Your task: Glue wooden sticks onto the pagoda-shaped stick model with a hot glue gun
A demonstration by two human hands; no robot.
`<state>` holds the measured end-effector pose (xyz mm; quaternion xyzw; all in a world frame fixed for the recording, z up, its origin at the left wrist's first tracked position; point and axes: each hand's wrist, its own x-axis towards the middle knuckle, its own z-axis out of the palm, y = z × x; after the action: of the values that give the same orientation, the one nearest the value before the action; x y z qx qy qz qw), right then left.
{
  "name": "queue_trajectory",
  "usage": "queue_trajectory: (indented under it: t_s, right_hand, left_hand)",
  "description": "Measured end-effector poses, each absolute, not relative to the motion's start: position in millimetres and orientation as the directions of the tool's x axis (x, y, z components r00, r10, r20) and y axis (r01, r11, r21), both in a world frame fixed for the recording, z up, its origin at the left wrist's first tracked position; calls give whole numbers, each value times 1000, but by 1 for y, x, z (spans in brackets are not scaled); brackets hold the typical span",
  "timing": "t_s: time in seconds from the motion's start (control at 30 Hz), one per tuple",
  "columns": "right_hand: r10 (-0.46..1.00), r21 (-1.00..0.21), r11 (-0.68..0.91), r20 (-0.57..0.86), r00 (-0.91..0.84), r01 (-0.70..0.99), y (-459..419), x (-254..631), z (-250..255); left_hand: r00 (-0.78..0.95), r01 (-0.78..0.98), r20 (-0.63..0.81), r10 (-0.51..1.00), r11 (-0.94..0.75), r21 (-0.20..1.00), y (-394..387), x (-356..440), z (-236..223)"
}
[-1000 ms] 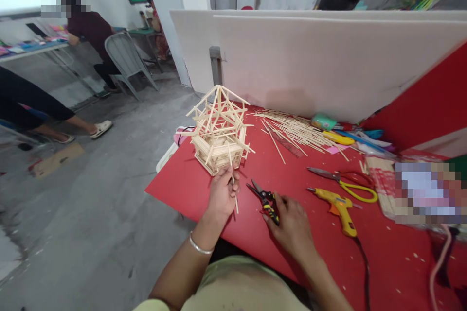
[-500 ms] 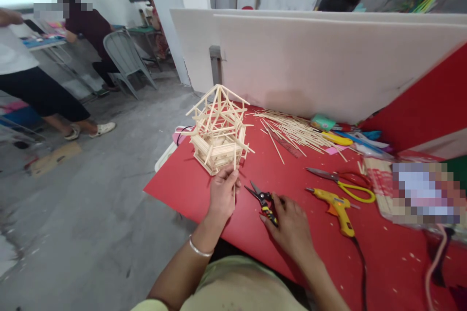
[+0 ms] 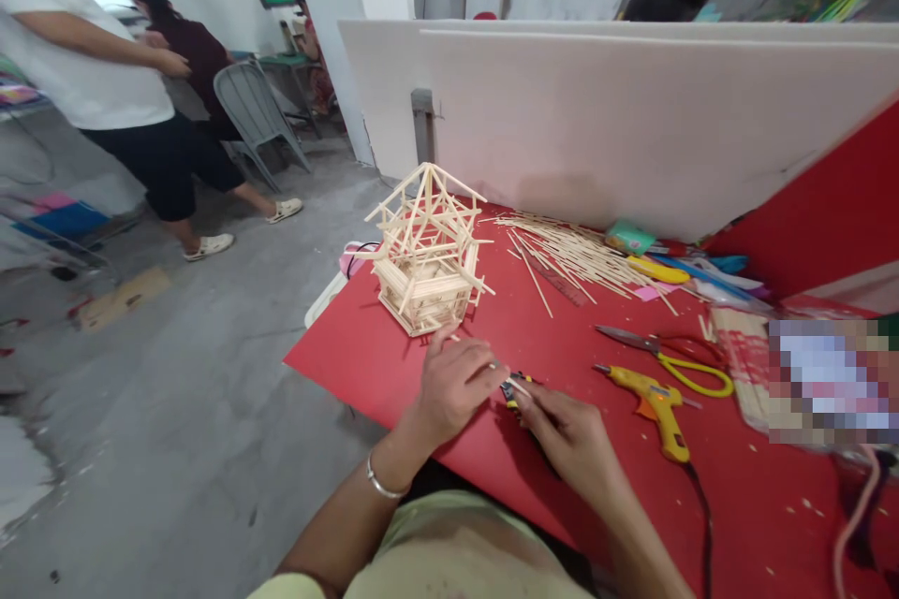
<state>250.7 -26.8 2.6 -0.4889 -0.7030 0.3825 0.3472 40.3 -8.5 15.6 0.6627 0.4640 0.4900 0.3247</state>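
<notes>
A thin wooden stick (image 3: 518,387) runs slantwise between my two hands, mostly covered by fingers. My left hand (image 3: 455,386) is closed around its left part, just in front of the stick model. At the stick's other end, my right hand (image 3: 572,430) pinches it between thumb and fingers. Black and yellow cutters (image 3: 510,401) show partly under the right fingers; their blades and most of the handles are hidden. Beyond my left hand stands a pavilion-like model (image 3: 427,285) of pale sticks, with an open peaked roof frame and a many-sided base.
On the red table (image 3: 372,365) lie loose sticks (image 3: 576,253), a yellow glue gun (image 3: 653,402) with a cord, and yellow-handled scissors (image 3: 692,374). A white board (image 3: 596,122) stands behind. At left are a grey chair (image 3: 257,112) and a standing person (image 3: 154,140).
My left hand has turned and moved right, tilting the stick from upright to slanted. My right hand has come to the stick's end above the cutters. A person at left has stepped rightward.
</notes>
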Motion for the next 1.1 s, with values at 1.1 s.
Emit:
queue_trajectory:
  t_s: [1.1]
  right_hand:
    - [917,-975,30,-62,-395,221,-8,175,-23]
  left_hand:
    - [-286,-603,-305,908,77,794,37,42,0]
